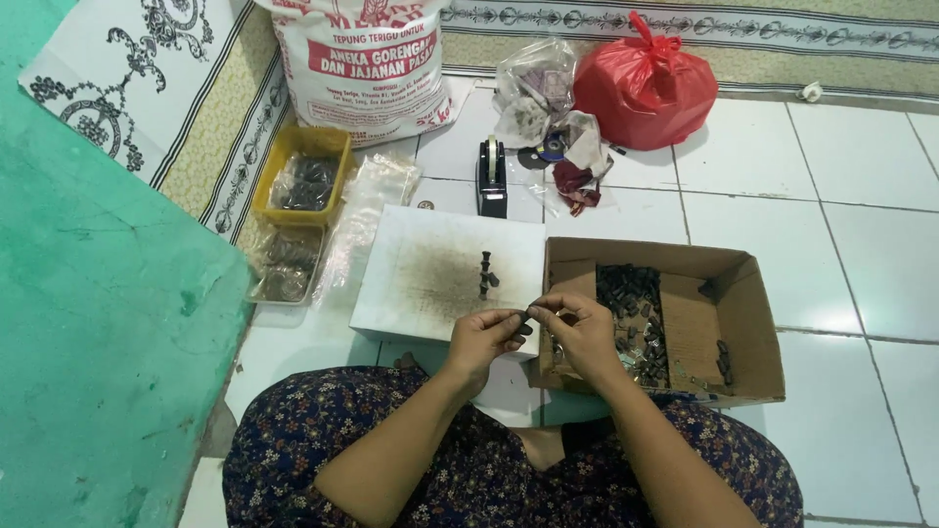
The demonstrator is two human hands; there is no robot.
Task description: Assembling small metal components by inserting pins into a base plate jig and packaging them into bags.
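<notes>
My left hand (485, 337) and my right hand (579, 332) meet fingertip to fingertip just above the near edge of a white board (411, 284). Together they pinch a small dark part (528, 313); a second dark piece shows by the left fingers. A few similar dark parts (485, 274) stand in a short row on the stained middle of the board. To the right, an open cardboard box (743, 323) holds several of the same small dark pieces (631, 313).
A black tape dispenser (491, 176) stands behind the board. A yellow tray (303, 171) with bagged dark parts, clear bags (367, 210), a large white sack (367, 64), a red plastic bag (646, 88) and a clear bag (533, 93) lie beyond. Green wall (98, 342) at left.
</notes>
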